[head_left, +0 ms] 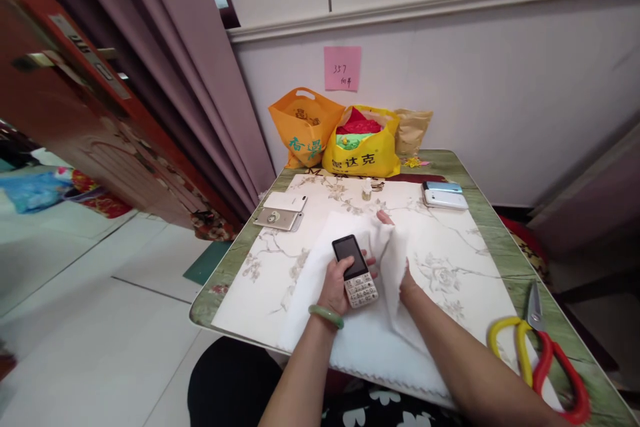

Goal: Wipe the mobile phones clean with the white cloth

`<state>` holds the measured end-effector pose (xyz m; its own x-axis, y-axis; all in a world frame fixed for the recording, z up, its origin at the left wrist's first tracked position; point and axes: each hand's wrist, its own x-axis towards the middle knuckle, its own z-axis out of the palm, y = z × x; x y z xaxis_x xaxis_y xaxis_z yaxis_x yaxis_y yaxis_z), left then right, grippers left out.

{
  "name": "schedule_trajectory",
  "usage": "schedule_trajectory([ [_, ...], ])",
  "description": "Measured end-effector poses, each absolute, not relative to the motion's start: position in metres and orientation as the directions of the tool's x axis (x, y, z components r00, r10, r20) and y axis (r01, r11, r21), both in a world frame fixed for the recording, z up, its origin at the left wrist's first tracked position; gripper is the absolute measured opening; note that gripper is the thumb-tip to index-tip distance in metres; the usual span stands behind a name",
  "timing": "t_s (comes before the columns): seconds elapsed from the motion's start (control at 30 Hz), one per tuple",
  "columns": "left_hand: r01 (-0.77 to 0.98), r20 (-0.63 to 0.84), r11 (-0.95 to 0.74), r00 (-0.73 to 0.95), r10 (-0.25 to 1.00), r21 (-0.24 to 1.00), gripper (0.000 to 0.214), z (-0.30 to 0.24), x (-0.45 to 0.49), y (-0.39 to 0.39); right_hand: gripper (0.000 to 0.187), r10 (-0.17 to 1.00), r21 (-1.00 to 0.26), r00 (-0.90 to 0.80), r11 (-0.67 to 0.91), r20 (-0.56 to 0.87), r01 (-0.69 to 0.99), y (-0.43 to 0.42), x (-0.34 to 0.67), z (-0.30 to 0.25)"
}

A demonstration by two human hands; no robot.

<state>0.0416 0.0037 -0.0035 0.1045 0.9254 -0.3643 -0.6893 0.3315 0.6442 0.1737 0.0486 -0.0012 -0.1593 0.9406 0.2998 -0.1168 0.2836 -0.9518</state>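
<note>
My left hand (336, 283) is wrapped round a keypad mobile phone (363, 291), its thumb lying on the dark screen. The phone is held face up, with a white number pad at its lower end. A white cloth (320, 320) is spread over the near part of the table beneath my hands. Part of that cloth is lifted and bunched in my right hand (404, 272), just to the right of the phone. Cloth hides most of the right fingers; one fingertip shows above its top edge. A green bangle (326, 316) circles my left wrist.
Red and yellow-handled scissors (537, 340) lie at the table's right edge. Smartphones (277, 218) rest on the left, and more phones (445, 197) on the right. A small clear bottle (367, 189) stands mid-table. An orange bag (305, 127) and a yellow bag (363, 157) stand by the wall.
</note>
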Motion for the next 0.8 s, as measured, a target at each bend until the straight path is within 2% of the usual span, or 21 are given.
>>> schedule_trajectory([
  [0.07,-0.721,-0.375,0.303,0.065,0.925,0.622,0.038,-0.006,0.040,0.007,0.057,0.855,-0.851,-0.227,0.503,0.466,0.148,0.046,0.170,0.003],
  [0.17,-0.781,-0.418,0.201,-0.084,0.905,0.591,0.024,-0.012,0.035,0.011,0.072,0.681,-0.584,-0.418,0.731,0.601,0.353,0.043,0.166,0.007],
  [0.23,-0.806,-0.438,0.135,-0.165,0.884,0.576,0.020,-0.016,0.031,0.012,0.077,0.580,-0.424,-0.503,0.813,0.641,0.399,0.042,0.165,0.008],
  [0.3,-0.824,-0.441,0.102,-0.190,0.877,0.557,0.018,-0.018,0.028,0.013,0.066,0.523,-0.363,-0.519,0.850,0.676,0.383,0.041,0.164,0.007],
  [0.37,-0.852,-0.440,0.127,-0.129,0.889,0.507,0.019,-0.017,0.026,0.013,0.047,0.485,-0.360,-0.544,0.874,0.685,0.327,0.040,0.164,0.005],
  [0.43,-0.880,-0.438,0.189,-0.024,0.899,0.436,0.022,-0.014,0.026,0.014,0.036,0.473,-0.395,-0.576,0.880,0.667,0.265,0.040,0.163,0.003],
  [0.53,-0.900,-0.417,0.245,0.079,0.906,0.361,0.027,-0.009,0.027,0.014,0.033,0.498,-0.491,-0.602,0.849,0.624,0.194,0.042,0.162,0.000],
  [0.67,-0.895,-0.409,0.313,0.168,0.897,0.319,0.037,-0.006,0.025,0.011,0.023,0.543,-0.649,-0.631,0.757,0.555,0.080,0.046,0.166,0.002],
  [0.73,-0.887,-0.422,0.342,0.195,0.886,0.309,0.039,-0.005,0.025,0.010,0.017,0.544,-0.685,-0.658,0.726,0.520,0.058,0.046,0.169,0.005],
  [0.8,-0.890,-0.437,0.332,0.175,0.882,0.313,0.039,-0.004,0.026,0.010,0.018,0.543,-0.687,-0.668,0.723,0.509,0.064,0.044,0.171,0.008],
])
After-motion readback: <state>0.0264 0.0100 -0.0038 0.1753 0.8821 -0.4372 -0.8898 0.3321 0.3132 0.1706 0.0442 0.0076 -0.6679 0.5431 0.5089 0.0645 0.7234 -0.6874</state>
